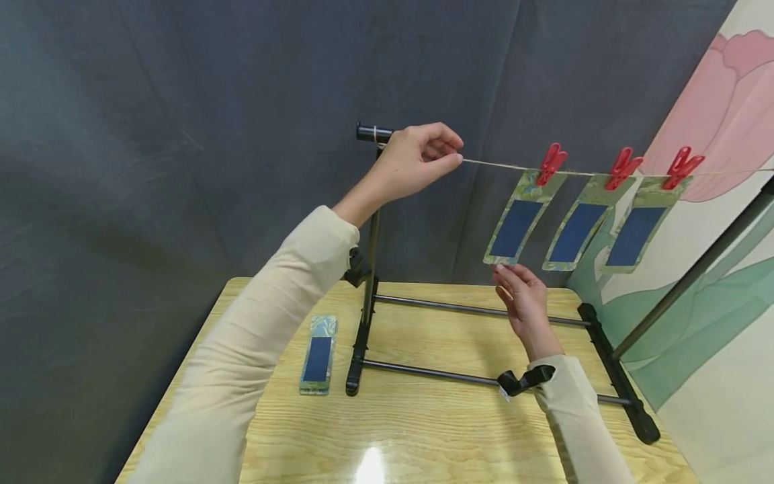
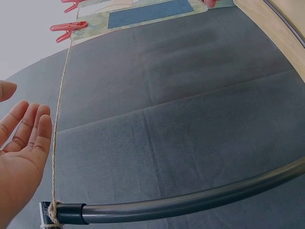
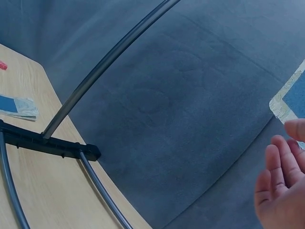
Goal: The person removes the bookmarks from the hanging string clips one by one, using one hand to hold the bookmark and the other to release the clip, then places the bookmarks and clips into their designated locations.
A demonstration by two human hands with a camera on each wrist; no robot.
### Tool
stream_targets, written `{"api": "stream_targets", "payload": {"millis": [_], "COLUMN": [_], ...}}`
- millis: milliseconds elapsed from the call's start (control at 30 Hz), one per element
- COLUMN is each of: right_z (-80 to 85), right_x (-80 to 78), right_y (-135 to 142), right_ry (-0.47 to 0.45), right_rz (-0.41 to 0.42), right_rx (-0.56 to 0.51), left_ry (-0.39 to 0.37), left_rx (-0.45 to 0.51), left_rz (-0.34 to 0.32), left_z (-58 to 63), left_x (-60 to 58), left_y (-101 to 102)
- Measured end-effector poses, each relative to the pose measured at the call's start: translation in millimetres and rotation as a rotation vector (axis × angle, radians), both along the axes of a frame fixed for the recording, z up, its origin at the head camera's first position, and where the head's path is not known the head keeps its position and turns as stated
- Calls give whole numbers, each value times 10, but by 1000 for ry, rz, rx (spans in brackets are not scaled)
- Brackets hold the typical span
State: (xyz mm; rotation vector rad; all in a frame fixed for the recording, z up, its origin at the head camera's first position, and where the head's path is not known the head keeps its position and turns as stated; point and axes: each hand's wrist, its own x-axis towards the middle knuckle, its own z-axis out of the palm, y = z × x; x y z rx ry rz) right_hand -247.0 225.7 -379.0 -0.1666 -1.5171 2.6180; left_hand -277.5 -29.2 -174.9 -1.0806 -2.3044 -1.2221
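Three green-patterned cards with navy panels hang from a thin twine (image 1: 492, 163), each under a red clothespin. My right hand (image 1: 525, 299) is at the bottom edge of the leftmost card (image 1: 515, 228), pinching it between thumb and fingertips. In the right wrist view, the thumb (image 3: 295, 129) overlaps that card's lower corner. Left of the clothespin (image 1: 551, 164), my left hand (image 1: 417, 158) is raised beside the twine. The left wrist view shows its fingers (image 2: 33, 129) loosely extended next to the twine, holding nothing. The middle card (image 1: 577, 232) and right card (image 1: 635, 235) hang apart from both hands.
A black tube stand (image 1: 365, 323) with crossbars stands on the wooden table (image 1: 423, 430); the twine is tied to its upper left arm (image 1: 365, 132). Another patterned card (image 1: 318, 356) lies left of the stand. A dark curtain (image 1: 272, 134) hangs behind, a flower-patterned cloth (image 1: 713, 282) at the right.
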Motion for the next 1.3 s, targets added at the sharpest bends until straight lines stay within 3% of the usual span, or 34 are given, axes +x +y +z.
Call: {"api": "stream_targets", "payload": {"millis": [367, 600, 1300], "right_z": [10, -2, -34], "right_x": [15, 29, 89], "right_y": [3, 5, 127], "right_ry": [17, 33, -27], "right_rz": [-65, -73, -139], "right_rx": [48, 22, 0], "left_ry": [-20, -56, -140], "left_rx": [12, -3, -22], "left_rz": [2, 4, 6], "left_z": [14, 14, -2], "left_x": [-39, -44, -97], "left_y": [158, 285, 553]}}
